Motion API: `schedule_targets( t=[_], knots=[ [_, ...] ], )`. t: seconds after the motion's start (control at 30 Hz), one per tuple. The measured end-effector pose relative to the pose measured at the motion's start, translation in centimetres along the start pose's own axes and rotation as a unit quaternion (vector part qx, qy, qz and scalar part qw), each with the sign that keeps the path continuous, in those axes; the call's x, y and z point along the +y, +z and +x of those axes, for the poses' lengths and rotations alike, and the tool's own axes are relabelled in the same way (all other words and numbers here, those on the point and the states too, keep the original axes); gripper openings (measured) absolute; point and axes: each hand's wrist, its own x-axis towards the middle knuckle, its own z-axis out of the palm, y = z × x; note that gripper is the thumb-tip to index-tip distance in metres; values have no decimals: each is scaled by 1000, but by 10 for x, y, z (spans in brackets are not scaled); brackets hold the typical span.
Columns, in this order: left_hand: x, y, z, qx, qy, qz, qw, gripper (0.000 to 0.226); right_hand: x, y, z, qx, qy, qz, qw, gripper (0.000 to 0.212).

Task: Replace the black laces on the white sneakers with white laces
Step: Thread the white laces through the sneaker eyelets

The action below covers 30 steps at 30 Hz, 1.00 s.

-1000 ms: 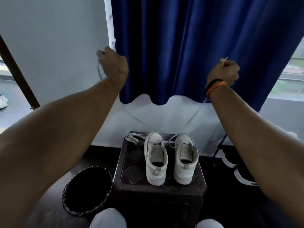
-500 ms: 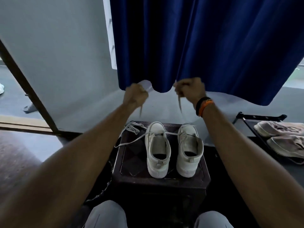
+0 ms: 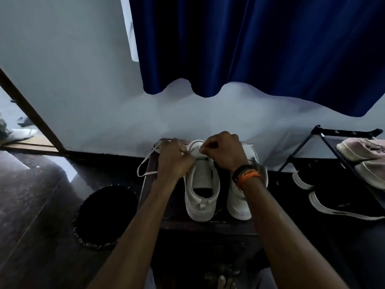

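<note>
Your two white sneakers point(image 3: 201, 188) stand side by side on the dark counter point(image 3: 208, 225), heels toward you at its near edge, toes toward the far edge by the wall. The left one sits around the middle; the right one point(image 3: 239, 205) runs close to the counter's right edge, with little bare surface beyond it. The left part of the counter top is mostly covered by your forearm.

Your left hand point(image 3: 174, 157) has its grip curled closed on the white lace point(image 3: 145, 163) over the far left part of the counter, just beside the left sneaker's toe. A loose loop of that lace spills over the counter's left edge. Your right hand point(image 3: 224, 151) is fisted over the toe end of the sneakers, grip closed, pinching the lace near the left sneaker's front eyelets. The knuckles of both hands nearly touch. A black and orange band point(image 3: 246, 174) sits on your right wrist.

Off the counter's left edge, a black bin point(image 3: 106, 215) stands on the dark floor, just beside the counter; its inside reads only as black, so contents cannot be told. To the right, a black shoe rack point(image 3: 325, 147) holds pale shoes point(image 3: 362, 151) on its upper level and dark, white-soled shoes point(image 3: 341, 201) below. A blue curtain point(image 3: 260, 49) hangs well above the far edge.
</note>
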Motion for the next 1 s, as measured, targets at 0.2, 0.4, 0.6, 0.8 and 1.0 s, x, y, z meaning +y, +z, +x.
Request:
schedule_targets(
  t=[0.2,0.4,0.6,0.8,1.0],
  knots=[
    [21,-5,-20,-111,-47,41,992,29,2,9,-6,7,15,-20,1000,10],
    [16,-7,-26,-76,-57,43,995,40,1,19,-11,16,27,-41,999,14],
    [-10,-8,-25,-68,-89,-120,986,26,6,34,-16,64,32,4,997,11],
    [-19,-8,-23,-79,-131,-234,960,22,4,43,-16,75,19,36,996,9],
    [-21,-8,-21,-84,-148,-280,945,26,3,50,-17,93,20,37,995,4]
  ],
)
